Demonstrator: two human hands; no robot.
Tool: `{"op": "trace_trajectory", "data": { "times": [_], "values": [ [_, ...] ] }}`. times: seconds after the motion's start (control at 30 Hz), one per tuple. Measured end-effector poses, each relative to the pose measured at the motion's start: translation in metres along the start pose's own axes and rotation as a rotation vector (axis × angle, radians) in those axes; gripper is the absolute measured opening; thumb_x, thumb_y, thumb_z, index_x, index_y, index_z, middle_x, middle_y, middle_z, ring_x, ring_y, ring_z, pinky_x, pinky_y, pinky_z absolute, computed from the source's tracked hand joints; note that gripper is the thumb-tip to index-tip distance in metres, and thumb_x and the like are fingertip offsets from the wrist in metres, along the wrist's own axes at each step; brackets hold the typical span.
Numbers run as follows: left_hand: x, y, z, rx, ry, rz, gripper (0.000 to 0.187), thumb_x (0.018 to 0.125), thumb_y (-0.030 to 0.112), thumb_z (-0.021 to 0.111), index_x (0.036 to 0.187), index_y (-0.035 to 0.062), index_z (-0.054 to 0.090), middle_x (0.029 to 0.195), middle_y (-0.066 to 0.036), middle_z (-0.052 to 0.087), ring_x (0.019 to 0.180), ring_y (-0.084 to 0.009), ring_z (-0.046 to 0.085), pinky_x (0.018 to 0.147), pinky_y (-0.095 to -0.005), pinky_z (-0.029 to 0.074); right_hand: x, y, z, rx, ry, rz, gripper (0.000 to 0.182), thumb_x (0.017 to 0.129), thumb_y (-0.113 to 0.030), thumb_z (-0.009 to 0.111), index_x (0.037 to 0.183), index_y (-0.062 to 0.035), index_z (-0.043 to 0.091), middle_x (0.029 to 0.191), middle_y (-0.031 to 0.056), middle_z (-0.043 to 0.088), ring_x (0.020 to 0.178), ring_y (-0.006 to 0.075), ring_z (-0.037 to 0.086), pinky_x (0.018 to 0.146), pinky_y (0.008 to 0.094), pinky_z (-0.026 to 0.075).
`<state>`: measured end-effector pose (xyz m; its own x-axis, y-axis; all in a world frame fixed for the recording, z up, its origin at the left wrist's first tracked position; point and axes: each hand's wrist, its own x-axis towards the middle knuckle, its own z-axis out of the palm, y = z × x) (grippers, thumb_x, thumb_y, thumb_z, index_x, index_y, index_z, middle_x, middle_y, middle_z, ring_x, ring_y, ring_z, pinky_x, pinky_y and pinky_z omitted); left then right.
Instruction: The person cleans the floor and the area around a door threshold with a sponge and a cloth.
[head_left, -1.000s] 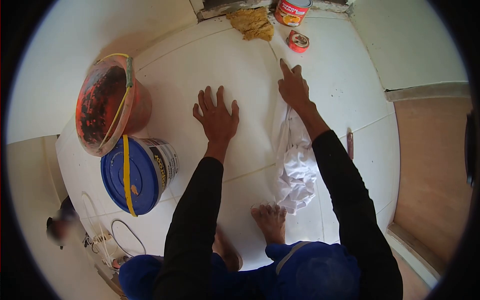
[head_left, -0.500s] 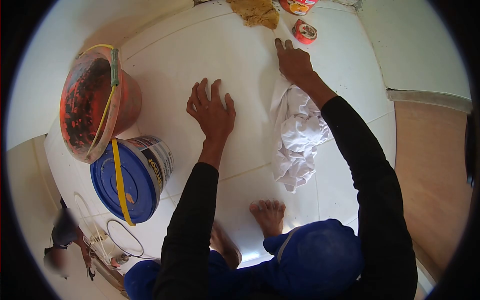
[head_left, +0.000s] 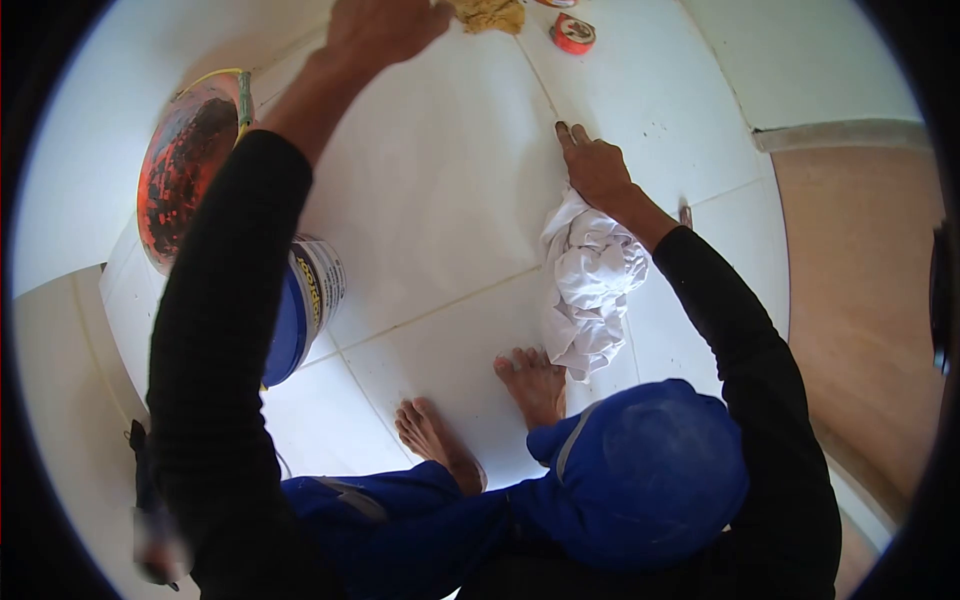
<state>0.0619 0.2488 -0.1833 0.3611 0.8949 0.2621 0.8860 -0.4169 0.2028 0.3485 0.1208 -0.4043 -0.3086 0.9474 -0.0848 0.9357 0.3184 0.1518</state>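
Observation:
My left hand (head_left: pixel 385 28) reaches to the top edge of the view, near a crumpled tan cloth or sponge-like piece (head_left: pixel 490 14); its fingers are partly cut off by the frame. On the white tiled floor, my right hand (head_left: pixel 600 172) has two fingers stretched out, their dark tips at a joint line between tiles. A bunched white cloth (head_left: pixel 597 270) trails from under the palm of that hand back to my foot (head_left: pixel 533 385), with the curled fingers over its upper end. Beyond the right hand lies a roll of red tape (head_left: pixel 574 34).
On the left, a red-stained bucket (head_left: pixel 185 165) leans beside a blue-lidded tub (head_left: pixel 320 280), both partly behind my left arm. A red container (head_left: pixel 557 2) shows at the top edge. A blue-clad knee (head_left: pixel 650 480) fills the lower right. At right is a brownish panel (head_left: pixel 850 270).
My left hand has moved from above the middle of the floor to the top edge. My right hand has drawn back towards me along the tile joint, the white cloth shifting with it.

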Motion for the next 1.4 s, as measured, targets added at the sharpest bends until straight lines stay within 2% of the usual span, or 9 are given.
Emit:
{"op": "trace_trajectory", "data": {
  "times": [0.13,0.23,0.53,0.6,0.67,0.87,1.07,1.27,1.4],
  "values": [
    [-0.010,-0.001,-0.007,-0.030,0.090,0.031,0.068,0.091,0.021,0.075,0.150,-0.0012,0.049,0.137,-0.029,0.057,0.122,-0.0453,0.064,0.104,-0.0511,0.053,-0.054,-0.007,0.003,0.039,-0.008,0.026,0.067,0.088,-0.008,0.069,0.152,-0.0008,0.049,0.124,0.0172,0.065,0.084,0.0333,0.077,0.070,0.0440,0.064],
    [-0.023,-0.005,-0.009,-0.080,0.097,-0.093,0.066,0.092,0.021,0.075,0.149,-0.0002,0.050,0.137,-0.029,0.057,0.126,-0.0452,0.061,0.105,-0.0515,0.052,-0.102,-0.019,-0.001,0.073,-0.087,0.057,0.074,0.084,-0.003,0.071,0.153,-0.0027,0.046,0.125,0.0161,0.062,0.087,0.0330,0.074,0.070,0.0451,0.063],
    [-0.034,-0.048,0.000,-0.097,-0.024,-0.125,0.071,0.090,0.023,0.076,0.153,0.0083,0.048,0.142,-0.026,0.055,0.133,-0.0458,0.055,0.109,-0.0552,0.048,-0.252,-0.046,0.006,0.125,-0.146,0.160,0.071,0.085,-0.002,0.069,0.152,-0.0038,0.049,0.121,0.0155,0.062,0.088,0.0319,0.074,0.066,0.0440,0.063],
    [-0.030,-0.073,0.006,0.016,0.106,-0.014,0.067,0.092,0.039,0.074,0.151,0.0155,0.052,0.133,-0.030,0.062,0.126,-0.0480,0.062,0.107,-0.0537,0.051,-0.272,-0.044,0.005,0.136,-0.181,0.173,0.071,0.084,-0.002,0.069,0.152,-0.0042,0.049,0.120,0.0155,0.062,0.088,0.0317,0.074,0.066,0.0438,0.064],
    [-0.031,-0.085,0.004,0.010,0.096,-0.028,0.069,0.092,0.039,0.074,0.153,0.0153,0.050,0.130,-0.033,0.063,0.127,-0.0480,0.061,0.109,-0.0525,0.050,-0.284,-0.043,0.009,0.170,-0.140,0.175,0.072,0.085,-0.003,0.068,0.154,-0.0065,0.049,0.120,0.0162,0.062,0.090,0.0332,0.074,0.066,0.0435,0.064],
    [-0.042,-0.095,0.011,-0.001,0.077,-0.115,0.070,0.092,0.038,0.075,0.153,0.0152,0.049,0.131,-0.032,0.062,0.126,-0.0482,0.061,0.109,-0.0534,0.050,-0.200,-0.041,-0.002,0.336,-0.001,0.286,0.072,0.089,-0.003,0.066,0.157,-0.0141,0.047,0.123,0.0189,0.057,0.097,0.0379,0.072,0.072,0.0482,0.063],
    [-0.051,-0.073,0.050,-0.053,-0.067,-0.131,0.072,0.090,0.035,0.075,0.153,0.0142,0.048,0.142,-0.027,0.056,0.123,-0.0481,0.065,0.103,-0.0578,0.055,-0.007,-0.019,0.014,0.225,0.124,0.246,0.067,0.094,-0.005,0.059,0.158,-0.0203,0.046,0.124,0.0190,0.056,0.100,0.0397,0.072,0.077,0.0528,0.063],
    [-0.074,-0.053,0.116,-0.121,-0.495,-0.234,0.081,0.088,0.031,0.077,0.159,0.0173,0.042,0.147,-0.024,0.051,0.129,-0.0480,0.061,0.104,-0.0579,0.056,0.114,0.000,0.012,0.189,0.119,0.256,0.066,0.096,-0.007,0.057,0.159,-0.0211,0.045,0.130,0.0203,0.057,0.102,0.0412,0.073,0.083,0.0552,0.062],
    [-0.078,-0.027,0.145,-0.049,-0.721,-0.304,0.084,0.087,0.030,0.077,0.162,0.0192,0.039,0.154,-0.020,0.045,0.136,-0.0442,0.057,0.103,-0.0592,0.056,0.108,0.002,0.006,0.213,0.045,0.264,0.066,0.096,-0.009,0.057,0.160,-0.0212,0.045,0.133,0.0215,0.057,0.101,0.0418,0.074,0.085,0.0564,0.061]
  ]
}}
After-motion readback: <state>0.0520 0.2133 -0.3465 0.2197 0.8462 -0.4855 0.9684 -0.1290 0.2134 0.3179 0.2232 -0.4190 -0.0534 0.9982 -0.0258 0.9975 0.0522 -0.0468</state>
